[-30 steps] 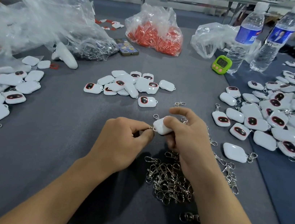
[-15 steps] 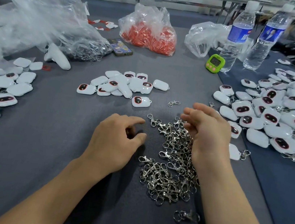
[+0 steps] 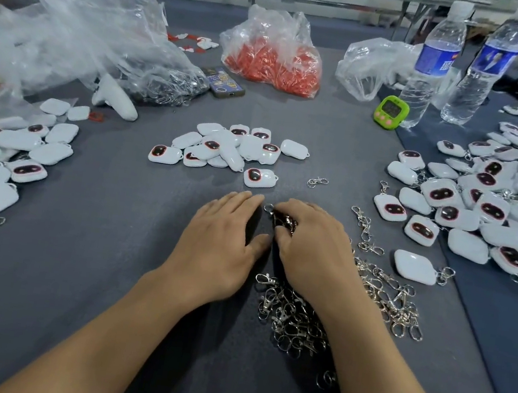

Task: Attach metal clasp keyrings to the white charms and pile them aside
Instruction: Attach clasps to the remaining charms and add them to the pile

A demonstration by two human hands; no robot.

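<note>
The left hand (image 3: pixel 223 241) is lying palm down on the grey table (image 3: pixel 74 270), fingers loosely stretched and holding nothing. The right hand (image 3: pixel 310 247) is resting just beside it on the heap of metal clasp keyrings (image 3: pixel 296 321), its fingertips bending down into them, so I cannot tell whether it is pinching one. A cluster of white charms (image 3: pixel 224 148) is lying just beyond the hands, and the pile of clasped charms (image 3: pixel 482 207) is sitting off to the right.

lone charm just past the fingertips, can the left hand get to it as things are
Probably yes: the left hand lies open just short of the lone charm, only bare table between them.
</note>
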